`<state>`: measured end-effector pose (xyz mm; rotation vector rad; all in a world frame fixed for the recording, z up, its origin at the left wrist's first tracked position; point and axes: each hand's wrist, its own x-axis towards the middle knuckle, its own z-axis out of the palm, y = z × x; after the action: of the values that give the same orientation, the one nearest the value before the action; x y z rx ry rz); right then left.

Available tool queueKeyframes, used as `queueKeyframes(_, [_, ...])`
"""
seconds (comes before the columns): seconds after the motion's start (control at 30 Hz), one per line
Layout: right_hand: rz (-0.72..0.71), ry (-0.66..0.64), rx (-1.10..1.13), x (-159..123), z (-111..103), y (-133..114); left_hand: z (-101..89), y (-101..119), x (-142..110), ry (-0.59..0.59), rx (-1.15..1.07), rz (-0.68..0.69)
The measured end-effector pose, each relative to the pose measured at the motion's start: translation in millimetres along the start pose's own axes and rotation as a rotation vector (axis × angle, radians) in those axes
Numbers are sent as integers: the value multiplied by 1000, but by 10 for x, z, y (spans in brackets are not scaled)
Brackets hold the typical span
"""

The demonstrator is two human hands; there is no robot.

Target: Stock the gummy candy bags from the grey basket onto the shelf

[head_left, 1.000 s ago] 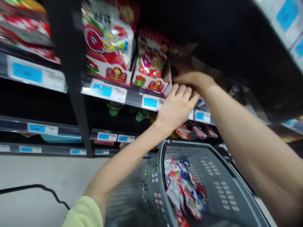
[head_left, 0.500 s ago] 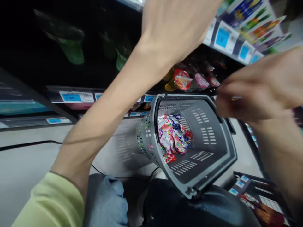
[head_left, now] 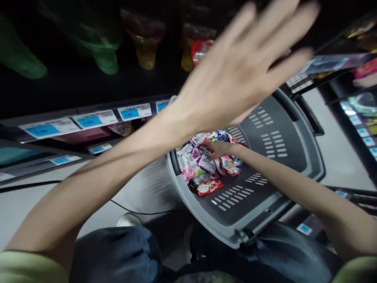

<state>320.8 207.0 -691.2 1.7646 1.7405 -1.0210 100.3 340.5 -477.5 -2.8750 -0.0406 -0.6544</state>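
Dark shelving [head_left: 59,100] runs behind, its edge lined with flat white-and-blue price tags [head_left: 128,113], above a smooth pale floor [head_left: 26,212]. Translucent tapered cups sit in its shadow — a green one [head_left: 107,59] and an amber one [head_left: 145,53]. Nearer, a grey plastic basket [head_left: 247,212] shows a smooth rounded rim and walls pierced with rows of short slots. Shiny, crinkled candy packets [head_left: 206,163] in silver, pink and purple lie heaped inside, a flat red packet [head_left: 209,187] at the heap's near edge. The right grip [head_left: 219,149] is down among them; whether it pinches one I cannot tell. Over the basket, blurred, the left grip [head_left: 241,70] spreads wide, fingers apart, holding nothing — soft denim trousers [head_left: 118,251] crease below the rim
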Motion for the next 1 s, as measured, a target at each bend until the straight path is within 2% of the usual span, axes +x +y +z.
queueKeyframes(0.03, [-20, 7, 14, 32, 37, 1, 215, 95, 24, -16, -88, 134])
queueKeyframes(0.1, [-43, -18, 31, 67, 59, 18, 617, 223, 20, -219, -208, 277])
queueKeyframes(0.13, [-49, -39, 45, 75, 53, 35, 774, 252, 1, -292, -260, 329])
queueKeyframes(0.2, [-45, -103, 94, 83, 28, 73, 965, 247, -47, -349, -332, 316])
queueKeyframes(0.33, [-39, -198, 109, 89, -17, 55, 980, 133, -98, -325, -387, 172])
queueKeyframes(0.5, [-90, -136, -22, 47, -112, -133, 970, 103, -115, -484, -405, 181])
queueKeyframes(0.6, [-129, -49, -77, -40, -248, -222, 1006, 102, -129, -549, -425, 147])
queueKeyframes(0.7, [-154, 59, -42, -162, -434, -262, 1008, 83, -139, -603, -426, 96])
queueKeyframes(0.77, [-182, 193, 24, -244, -556, -254, 1001, 70, -145, -657, -425, 49])
queueKeyframes(0.87, [-220, 474, 156, -332, -677, -193, 1015, 55, -151, -694, -426, -40])
queueKeyframes(0.93, [-239, 656, 271, -357, -699, -142, 1044, 44, -153, -682, -425, -97])
queueKeyframes(1.0, [-277, 766, 367, -368, -691, -112, 1084, 32, -156, -689, -429, -139])
